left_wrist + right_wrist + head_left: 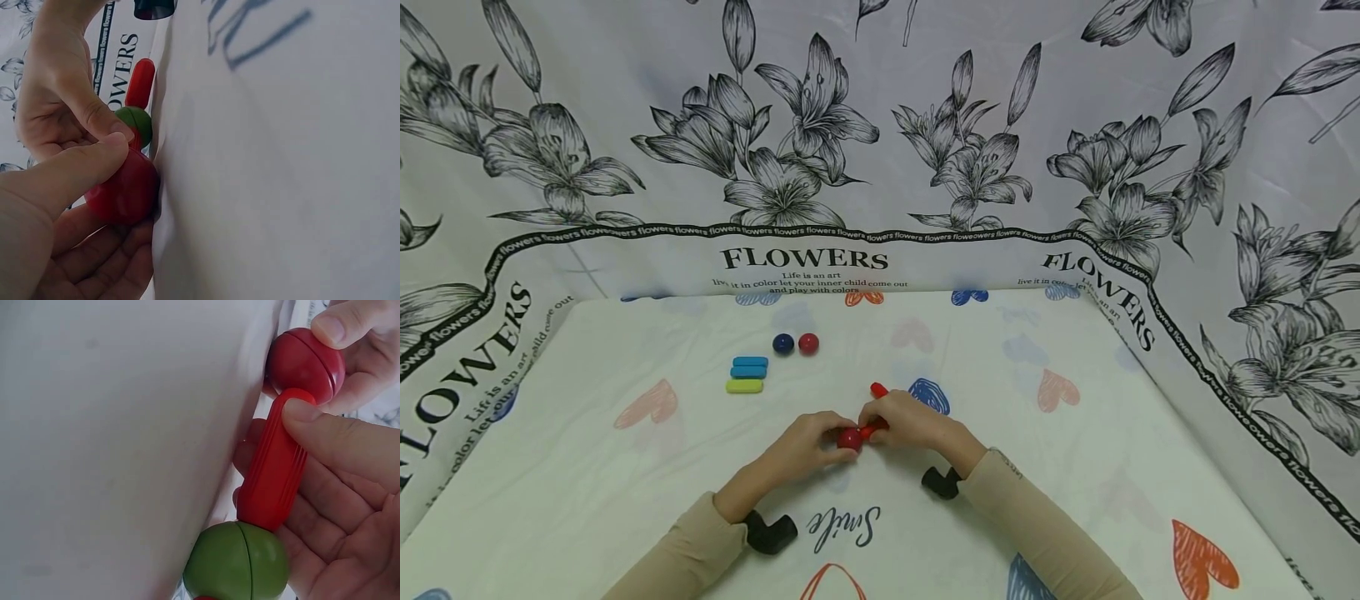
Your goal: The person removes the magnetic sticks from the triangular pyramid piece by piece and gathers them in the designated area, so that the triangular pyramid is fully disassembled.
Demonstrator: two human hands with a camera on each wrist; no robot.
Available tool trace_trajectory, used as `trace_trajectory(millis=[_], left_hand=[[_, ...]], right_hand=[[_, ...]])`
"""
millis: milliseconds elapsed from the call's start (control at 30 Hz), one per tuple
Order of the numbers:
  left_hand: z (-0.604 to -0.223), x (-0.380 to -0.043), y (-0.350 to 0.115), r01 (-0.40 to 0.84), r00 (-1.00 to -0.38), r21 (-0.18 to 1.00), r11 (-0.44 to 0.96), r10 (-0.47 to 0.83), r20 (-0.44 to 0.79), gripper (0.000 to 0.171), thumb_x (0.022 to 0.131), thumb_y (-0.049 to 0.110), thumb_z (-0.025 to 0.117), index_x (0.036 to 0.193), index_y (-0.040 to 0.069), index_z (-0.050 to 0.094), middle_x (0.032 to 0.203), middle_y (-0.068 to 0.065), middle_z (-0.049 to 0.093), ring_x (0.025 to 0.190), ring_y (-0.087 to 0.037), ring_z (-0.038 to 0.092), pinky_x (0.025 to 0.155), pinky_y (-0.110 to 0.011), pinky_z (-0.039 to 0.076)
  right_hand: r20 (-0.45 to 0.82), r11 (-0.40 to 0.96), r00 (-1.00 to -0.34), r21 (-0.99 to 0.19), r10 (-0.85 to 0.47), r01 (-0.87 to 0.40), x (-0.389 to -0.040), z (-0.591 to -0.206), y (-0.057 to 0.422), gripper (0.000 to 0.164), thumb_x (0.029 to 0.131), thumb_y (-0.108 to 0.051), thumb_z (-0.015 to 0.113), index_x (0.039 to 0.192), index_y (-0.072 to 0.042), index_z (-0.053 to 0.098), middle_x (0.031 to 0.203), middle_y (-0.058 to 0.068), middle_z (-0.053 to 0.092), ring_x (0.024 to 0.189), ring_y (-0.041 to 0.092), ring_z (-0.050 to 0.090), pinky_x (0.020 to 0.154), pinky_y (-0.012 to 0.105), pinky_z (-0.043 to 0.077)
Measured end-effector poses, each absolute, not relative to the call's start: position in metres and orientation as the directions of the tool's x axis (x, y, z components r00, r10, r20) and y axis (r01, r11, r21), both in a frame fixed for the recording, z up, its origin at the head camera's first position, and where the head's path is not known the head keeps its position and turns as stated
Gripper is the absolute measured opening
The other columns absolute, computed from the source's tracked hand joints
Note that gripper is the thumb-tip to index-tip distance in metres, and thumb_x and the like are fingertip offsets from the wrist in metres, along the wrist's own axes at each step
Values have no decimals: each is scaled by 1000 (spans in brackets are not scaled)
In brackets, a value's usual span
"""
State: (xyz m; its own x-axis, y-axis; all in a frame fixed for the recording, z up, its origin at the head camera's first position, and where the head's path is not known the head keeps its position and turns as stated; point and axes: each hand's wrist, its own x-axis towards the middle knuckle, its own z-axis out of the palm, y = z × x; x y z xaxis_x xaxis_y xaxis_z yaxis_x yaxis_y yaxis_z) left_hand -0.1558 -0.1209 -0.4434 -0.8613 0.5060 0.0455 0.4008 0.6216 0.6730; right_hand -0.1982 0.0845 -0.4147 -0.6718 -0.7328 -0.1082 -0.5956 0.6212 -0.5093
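Observation:
My left hand point(811, 442) grips a glossy red ball point(303, 365) with a groove round it, thumb on top and fingers beneath. Opposite it, my right hand point(910, 419) pinches a ridged red stick point(273, 464) between thumb and fingers. One end of this stick meets the red ball; a grooved green ball point(234, 562) sits at its other end. Beyond the green ball, a second red stick point(141, 83) points away in the left wrist view. The right hand hides the green ball in the head view. This row of pieces lies low, close over the white cloth point(970, 533).
Farther back on the left, a dark blue ball point(783, 343) stands beside another red ball point(808, 343). In front of them lie two blue sticks point(749, 367) and a yellow-green stick point(745, 387), side by side. A flower-printed curtain point(925, 192) borders the table's back.

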Motion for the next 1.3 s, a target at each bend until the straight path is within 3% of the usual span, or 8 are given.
trace_trajectory(millis=[333, 733, 967, 1300], left_hand=[[-445, -160, -124, 432, -834, 687, 584, 549, 57, 38, 85, 26, 73, 116, 7, 67, 104, -3, 70, 87, -8, 57, 78, -17, 53], [-444, -161, -134, 469, -793, 705, 531, 605, 72, 38, 83, 22, 75, 116, 7, 67, 112, -6, 71, 98, -15, 63, 92, -28, 57], [-446, -160, -139, 480, -800, 691, 540, 592, 94, 39, 81, 22, 76, 116, 7, 67, 108, -5, 72, 94, -12, 63, 89, -26, 57], [-440, -161, -146, 441, -822, 710, 549, 565, 74, 42, 82, 21, 76, 118, 4, 65, 111, -8, 71, 98, -18, 67, 90, -31, 58]], right_hand=[[-109, 613, -657, -498, -746, -613, -200, -414, 85, 15, 88, -12, 69, 103, -12, 72, 91, 1, 71, 78, 8, 55, 74, 11, 47], [-112, 602, -636, -483, -763, -636, -200, -412, 87, 14, 89, -11, 68, 103, -11, 70, 93, 1, 71, 80, 9, 56, 77, 14, 49], [-103, 596, -632, -478, -768, -646, -198, -416, 88, 19, 88, -11, 69, 107, -10, 72, 100, 2, 74, 86, 10, 60, 86, 19, 54], [-79, 579, -627, -487, -775, -655, -194, -416, 90, 21, 87, -8, 69, 107, -11, 73, 102, 2, 75, 89, 10, 63, 89, 19, 55]])
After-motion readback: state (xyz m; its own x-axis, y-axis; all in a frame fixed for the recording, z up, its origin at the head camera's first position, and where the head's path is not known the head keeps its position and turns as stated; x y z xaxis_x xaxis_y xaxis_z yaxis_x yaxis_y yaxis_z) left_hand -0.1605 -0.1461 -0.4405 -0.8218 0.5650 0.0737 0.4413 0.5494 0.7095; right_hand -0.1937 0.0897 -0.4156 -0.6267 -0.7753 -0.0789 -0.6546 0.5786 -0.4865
